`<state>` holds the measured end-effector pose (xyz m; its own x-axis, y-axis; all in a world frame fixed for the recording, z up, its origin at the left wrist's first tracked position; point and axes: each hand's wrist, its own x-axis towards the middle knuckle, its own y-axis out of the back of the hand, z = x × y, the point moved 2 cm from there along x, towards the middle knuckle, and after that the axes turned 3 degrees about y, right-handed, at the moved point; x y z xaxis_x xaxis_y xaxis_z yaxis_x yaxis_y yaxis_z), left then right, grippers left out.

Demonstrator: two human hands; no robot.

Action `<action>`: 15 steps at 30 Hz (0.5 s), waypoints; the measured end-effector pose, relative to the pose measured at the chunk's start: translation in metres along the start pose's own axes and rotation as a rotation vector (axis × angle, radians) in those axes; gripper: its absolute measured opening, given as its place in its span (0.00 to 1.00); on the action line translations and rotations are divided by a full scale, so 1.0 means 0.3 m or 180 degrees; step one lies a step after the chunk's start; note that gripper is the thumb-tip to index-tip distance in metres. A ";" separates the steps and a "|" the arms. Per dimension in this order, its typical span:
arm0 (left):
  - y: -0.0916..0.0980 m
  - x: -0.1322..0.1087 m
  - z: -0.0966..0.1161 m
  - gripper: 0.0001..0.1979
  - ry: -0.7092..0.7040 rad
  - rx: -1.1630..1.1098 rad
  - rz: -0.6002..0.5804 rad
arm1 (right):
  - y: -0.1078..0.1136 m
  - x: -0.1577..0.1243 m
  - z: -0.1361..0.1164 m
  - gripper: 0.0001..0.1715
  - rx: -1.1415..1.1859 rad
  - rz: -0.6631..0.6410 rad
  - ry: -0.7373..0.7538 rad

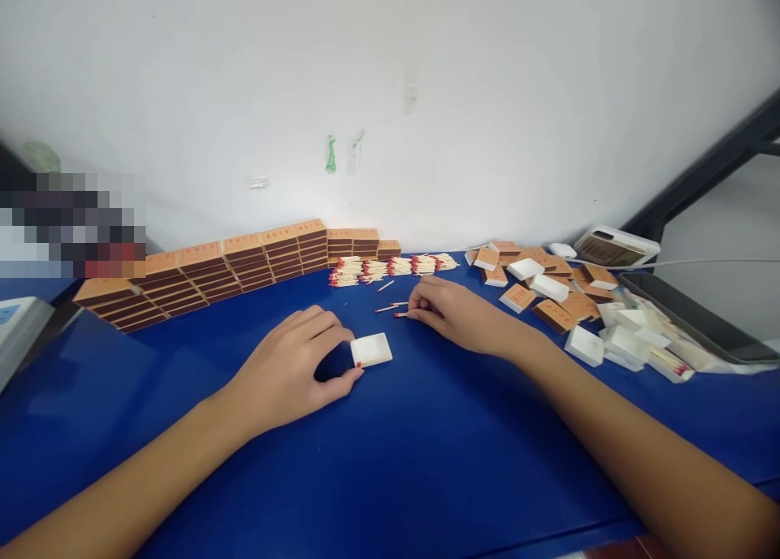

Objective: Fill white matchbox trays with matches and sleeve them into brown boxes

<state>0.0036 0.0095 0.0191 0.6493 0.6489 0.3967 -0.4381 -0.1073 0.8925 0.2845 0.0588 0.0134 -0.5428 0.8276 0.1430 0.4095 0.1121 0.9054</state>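
Observation:
My left hand (292,364) rests on the blue table (390,461), thumb and fingers curled against the left side of a small white matchbox tray (371,350). My right hand (454,314) lies flat-knuckled further back, its fingertips pinched on a red-tipped match (402,314) lying on the table. Two more loose matches (390,305) lie just beyond it. A row of match bundles (390,267) with red heads sits behind them near the wall.
Stacks of orange matchboxes (207,270) run along the wall at back left. A heap of orange sleeves and white trays (566,295) lies at right, beside a phone (615,248), a cable and a dark tablet (695,315). A pale device (15,323) sits at far left.

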 end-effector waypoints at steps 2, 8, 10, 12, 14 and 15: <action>0.000 0.000 0.001 0.11 -0.0002 0.0008 0.0031 | 0.002 -0.002 -0.014 0.08 0.0002 -0.0004 0.0013; 0.000 -0.003 0.007 0.09 -0.0003 0.0051 0.0141 | 0.000 -0.025 -0.156 0.07 0.0280 0.0183 0.0341; 0.001 -0.004 0.009 0.09 -0.0011 0.0063 0.0176 | -0.015 -0.033 -0.207 0.06 0.0131 0.0147 0.0472; 0.001 -0.003 0.011 0.09 -0.0009 0.0061 0.0189 | -0.036 -0.036 -0.243 0.06 -0.0213 0.0077 0.0554; 0.001 -0.003 0.011 0.08 -0.0004 0.0051 0.0177 | -0.055 -0.035 -0.261 0.07 -0.0562 -0.0005 0.0565; 0.002 -0.003 0.011 0.08 -0.0004 0.0047 0.0171 | -0.062 -0.034 -0.265 0.07 -0.0684 -0.0038 0.0553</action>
<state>0.0050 0.0064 0.0200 0.6259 0.6408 0.4445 -0.4631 -0.1532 0.8730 0.2240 0.0045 0.0269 -0.6719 0.7181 0.1813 0.2472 -0.0134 0.9689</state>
